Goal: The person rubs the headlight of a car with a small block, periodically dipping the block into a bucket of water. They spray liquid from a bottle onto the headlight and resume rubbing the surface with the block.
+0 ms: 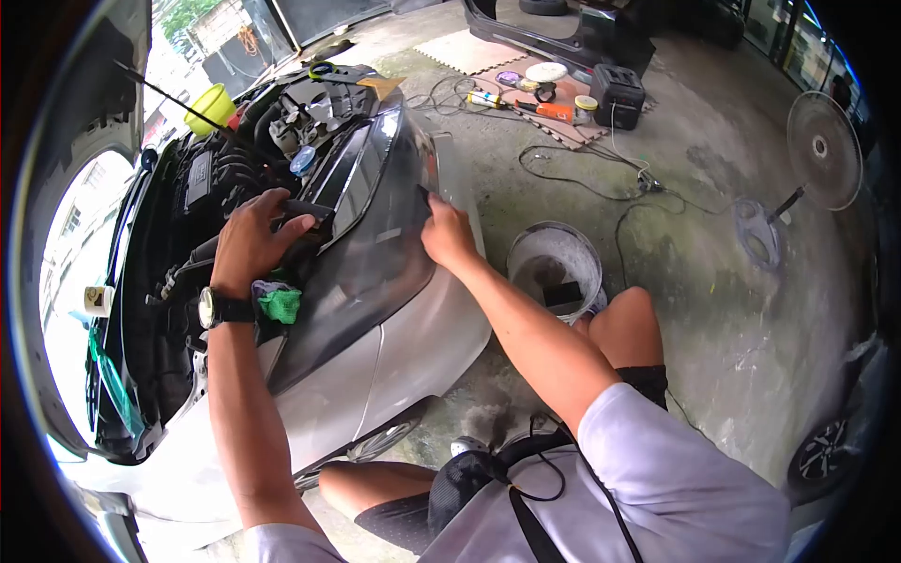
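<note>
My left hand, with a watch on its wrist, is over the edge of the engine bay. Its thumb and fingers are closed on a dark flat object. My right hand rests at the outer side of the car's headlight, its fingers closed round a small dark piece that touches the surface. The headlight looks hazy grey. A green cloth lies just below my left hand, beside the headlight.
A bucket stands on the floor right of the car, near my knee. Further off are an orange tool, a black box, cables and a fan. A yellow container sits on the engine bay's far side.
</note>
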Available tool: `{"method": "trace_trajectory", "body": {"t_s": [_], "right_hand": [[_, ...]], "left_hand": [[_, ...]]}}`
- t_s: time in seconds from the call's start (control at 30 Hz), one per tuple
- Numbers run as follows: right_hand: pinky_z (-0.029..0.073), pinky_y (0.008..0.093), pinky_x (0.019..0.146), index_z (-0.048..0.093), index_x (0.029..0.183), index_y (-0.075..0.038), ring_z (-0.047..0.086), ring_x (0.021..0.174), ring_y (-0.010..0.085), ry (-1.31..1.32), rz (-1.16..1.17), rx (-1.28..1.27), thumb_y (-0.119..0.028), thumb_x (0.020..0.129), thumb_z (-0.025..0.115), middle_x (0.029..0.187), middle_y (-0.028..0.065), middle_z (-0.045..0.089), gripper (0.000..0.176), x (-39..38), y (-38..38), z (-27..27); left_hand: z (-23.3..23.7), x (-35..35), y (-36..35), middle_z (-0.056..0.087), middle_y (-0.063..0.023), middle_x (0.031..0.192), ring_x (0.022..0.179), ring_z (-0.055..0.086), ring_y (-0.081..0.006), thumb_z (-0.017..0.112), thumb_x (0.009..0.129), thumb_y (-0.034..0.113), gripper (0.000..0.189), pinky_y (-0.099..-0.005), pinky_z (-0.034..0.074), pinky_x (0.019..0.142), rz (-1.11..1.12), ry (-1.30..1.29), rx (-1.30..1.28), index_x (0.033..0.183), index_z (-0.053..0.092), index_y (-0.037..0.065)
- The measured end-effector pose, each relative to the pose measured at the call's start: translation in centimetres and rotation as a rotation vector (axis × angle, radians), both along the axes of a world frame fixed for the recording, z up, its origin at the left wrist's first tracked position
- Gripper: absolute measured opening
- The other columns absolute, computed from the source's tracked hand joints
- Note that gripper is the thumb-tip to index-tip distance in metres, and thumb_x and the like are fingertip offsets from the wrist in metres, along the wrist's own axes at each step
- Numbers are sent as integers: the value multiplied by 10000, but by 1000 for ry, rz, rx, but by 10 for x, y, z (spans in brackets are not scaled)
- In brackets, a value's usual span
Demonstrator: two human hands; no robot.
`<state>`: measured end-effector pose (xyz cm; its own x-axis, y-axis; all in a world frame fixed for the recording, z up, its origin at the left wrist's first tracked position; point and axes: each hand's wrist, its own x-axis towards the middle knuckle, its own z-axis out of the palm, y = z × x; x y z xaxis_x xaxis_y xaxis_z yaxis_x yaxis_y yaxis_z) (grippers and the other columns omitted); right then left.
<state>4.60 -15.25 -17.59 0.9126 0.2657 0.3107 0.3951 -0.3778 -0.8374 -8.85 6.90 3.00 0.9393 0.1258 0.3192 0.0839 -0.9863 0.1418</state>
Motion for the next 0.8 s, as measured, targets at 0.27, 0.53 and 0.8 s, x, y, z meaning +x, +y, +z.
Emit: {"method": "trace_trajectory", "body": {"t_s": [0.27,0.53,0.8], "right_hand": [[456,542,1150,569,1414,102,565,1323,534,-256,10,3,70,879,529,1408,346,605,537,-12,-5,-22],[441,531,1163,571,1386,146,565,1355,486,-432,134,26,71,837,587,1352,374,627,554,-52,-20,-10],[412,474,1231,414,1557,109,489,1444,497,-352,224,152,159,848,468,1548,375,475,713,-60,-11,-16]], "left_hand": [[0,-1,3,771,-210,1149,1081,753,-363,815,892,500,658,-453,575,914,-10,1,18,1318,696,13],[3,-5,-1,757,-219,1200,1093,748,-379,817,890,500,665,-461,576,920,0,17,30,1326,689,15],[-36,8,51,709,-235,1282,1110,722,-385,841,867,350,624,-447,577,933,-100,-143,-82,1336,661,-21]]}}
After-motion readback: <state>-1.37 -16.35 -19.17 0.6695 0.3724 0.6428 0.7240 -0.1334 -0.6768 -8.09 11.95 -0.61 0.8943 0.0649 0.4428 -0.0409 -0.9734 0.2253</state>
